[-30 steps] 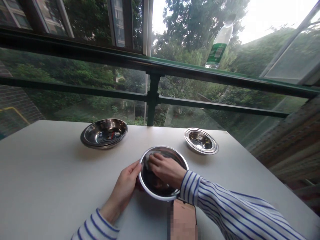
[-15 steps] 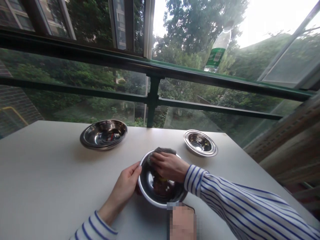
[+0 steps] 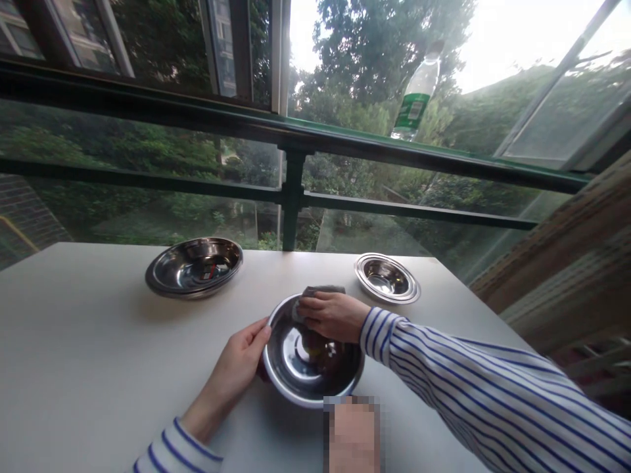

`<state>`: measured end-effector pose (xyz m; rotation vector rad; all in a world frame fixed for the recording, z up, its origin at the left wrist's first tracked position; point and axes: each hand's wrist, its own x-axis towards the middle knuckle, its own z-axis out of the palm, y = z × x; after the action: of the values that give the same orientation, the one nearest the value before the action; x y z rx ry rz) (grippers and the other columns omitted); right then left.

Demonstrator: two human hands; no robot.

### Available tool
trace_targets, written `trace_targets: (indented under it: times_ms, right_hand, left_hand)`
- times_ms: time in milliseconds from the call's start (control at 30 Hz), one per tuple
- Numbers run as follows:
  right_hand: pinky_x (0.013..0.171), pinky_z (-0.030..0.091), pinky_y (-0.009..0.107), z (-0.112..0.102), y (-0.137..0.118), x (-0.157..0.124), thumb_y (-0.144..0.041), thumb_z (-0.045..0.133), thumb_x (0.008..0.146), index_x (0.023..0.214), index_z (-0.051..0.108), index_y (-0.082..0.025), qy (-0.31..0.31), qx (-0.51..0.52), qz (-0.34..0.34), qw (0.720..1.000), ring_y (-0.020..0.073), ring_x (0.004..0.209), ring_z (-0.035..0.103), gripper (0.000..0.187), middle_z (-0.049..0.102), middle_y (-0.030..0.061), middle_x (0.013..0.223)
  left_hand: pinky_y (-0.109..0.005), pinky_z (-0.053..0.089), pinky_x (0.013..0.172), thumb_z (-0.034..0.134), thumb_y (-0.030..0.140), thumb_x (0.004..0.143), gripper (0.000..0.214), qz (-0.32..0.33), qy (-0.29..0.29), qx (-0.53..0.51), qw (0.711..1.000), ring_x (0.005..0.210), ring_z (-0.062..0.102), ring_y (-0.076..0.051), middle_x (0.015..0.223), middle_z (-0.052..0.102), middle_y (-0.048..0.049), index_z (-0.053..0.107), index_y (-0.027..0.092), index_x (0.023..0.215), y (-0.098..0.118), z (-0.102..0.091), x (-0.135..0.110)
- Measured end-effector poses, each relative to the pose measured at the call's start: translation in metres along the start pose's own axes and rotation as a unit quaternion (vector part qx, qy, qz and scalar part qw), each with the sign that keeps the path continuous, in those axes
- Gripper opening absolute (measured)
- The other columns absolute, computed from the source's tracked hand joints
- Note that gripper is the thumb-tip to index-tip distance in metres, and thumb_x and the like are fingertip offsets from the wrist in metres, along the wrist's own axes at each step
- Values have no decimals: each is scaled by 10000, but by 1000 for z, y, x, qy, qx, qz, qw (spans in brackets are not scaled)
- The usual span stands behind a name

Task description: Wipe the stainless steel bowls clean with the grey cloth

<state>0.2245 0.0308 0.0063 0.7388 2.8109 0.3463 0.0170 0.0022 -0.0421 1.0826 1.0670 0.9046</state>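
Note:
A shiny steel bowl (image 3: 310, 368) is tilted a little above the white table, its inside facing me. My left hand (image 3: 241, 355) grips its left rim, thumb on the rim and the other fingers partly hidden behind the wall. Inside the far part of the bowl, my right hand (image 3: 332, 315) presses a grey cloth (image 3: 323, 290) against the wall near the rim. Part of the cloth sticks out past the fingers over the far edge.
Stacked steel basins (image 3: 194, 266) sit at the back left of the white table (image 3: 98, 348). Smaller steel bowls (image 3: 387, 277) stand at the back right. A green-labelled plastic bottle (image 3: 414, 105) stands on the railing (image 3: 345, 141) behind. A pixelated patch covers the bottom centre.
The view has shifted slightly, so everything appears a bit further left. My right hand and the cloth have moved slightly up along the bowl's inner wall, baring more of its bottom.

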Motion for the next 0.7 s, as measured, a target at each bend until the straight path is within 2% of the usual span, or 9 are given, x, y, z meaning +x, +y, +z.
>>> trace_targets:
  times_ms: [67,167,300,367,433,533,633,700]
  right_hand:
    - [977,383,376,1,3,0,-137,400,926,1014,646,-98,-19,17,13,1000,233,1244,396,264,567,125,1243]
    - [906,423,377,-1,0,-17,-141,516,851,889,668,-94,-50,37,41,997,252,1112,516,163,658,152,1035]
    - [709,466,292,-17,-18,-35,-170,560,792,767,668,-139,-94,90,72,989,194,776,624,115,678,85,760]
    - [615,447,277,-28,-29,-32,-202,505,831,820,673,-153,-147,201,121,961,180,681,615,175,677,78,757]
    - [594,431,260,-36,-39,-22,-202,465,854,900,663,-161,-165,310,117,929,164,653,598,207,676,63,753]
    - [627,435,236,-37,-53,-3,-269,363,924,1067,594,-168,-121,359,117,918,143,709,588,290,677,58,867]
    - [653,441,244,-30,-66,4,-272,337,929,1085,560,-142,-11,390,145,909,158,752,590,301,668,86,915]
    - [657,446,247,-26,-70,-5,-252,390,899,1037,576,-139,11,370,131,920,164,753,597,258,670,91,910]
  left_hand:
    - [-198,354,368,615,391,736,455,1,13,3,1000,400,449,-108,497,584,24,646,138,1113,0,-2,1]
    - [-215,415,449,590,380,763,427,26,17,5,1000,487,525,-131,596,655,-5,646,132,1106,-1,-2,2]
    - [-253,475,665,574,349,778,372,55,32,11,998,706,627,-180,797,724,-53,665,126,1062,-3,0,2]
    - [-273,477,709,586,357,765,378,53,40,13,998,745,643,-199,842,733,-64,668,129,1055,-3,2,1]
    - [-282,475,747,596,366,755,383,61,49,10,997,781,650,-209,894,734,-75,671,129,1046,-2,4,1]
    - [-287,471,771,607,378,739,389,72,64,6,995,817,651,-219,926,732,-85,680,123,1023,0,7,0]
    - [-290,481,727,610,408,729,419,67,73,5,995,793,654,-224,920,732,-91,677,120,1025,1,7,-1]
    - [-292,484,702,608,413,730,427,64,73,7,995,766,656,-223,910,733,-91,674,121,1034,1,6,-1]
